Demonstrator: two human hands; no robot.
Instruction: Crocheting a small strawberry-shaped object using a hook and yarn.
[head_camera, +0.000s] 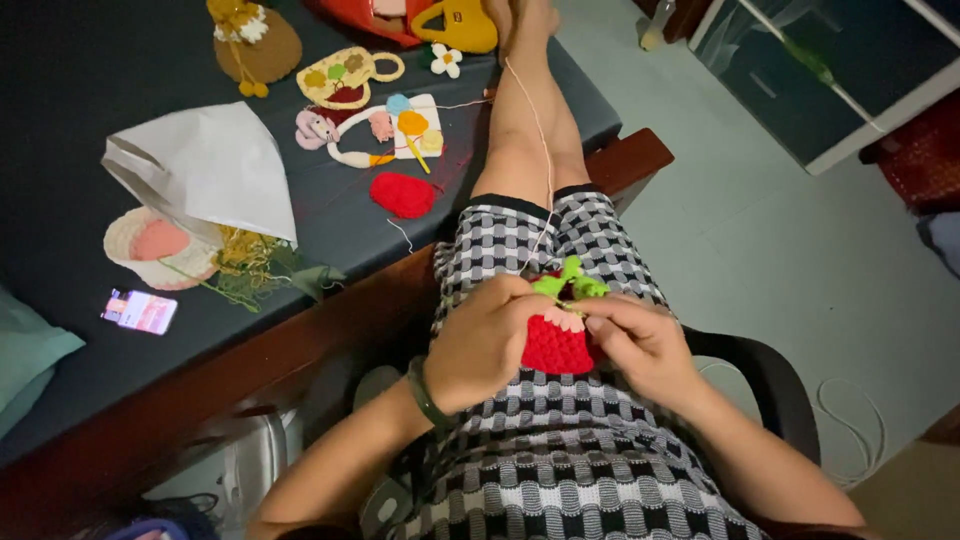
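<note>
Left hand (483, 345) and right hand (640, 345) pinch red crochet strawberry (555, 345); body formed, green leaf top (570, 280) attached, white yarn strand (540, 130) uncut, finishing remains.

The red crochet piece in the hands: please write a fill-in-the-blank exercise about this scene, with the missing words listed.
1. Both hands hold a red crochet piece with a ____ top.
2. A thin band sits on the ____ wrist.
3. The pale yarn strand runs along the person's ____.
4. The white paper bag lies on the dark ____.

Missing words: green; left; leg; table
</note>
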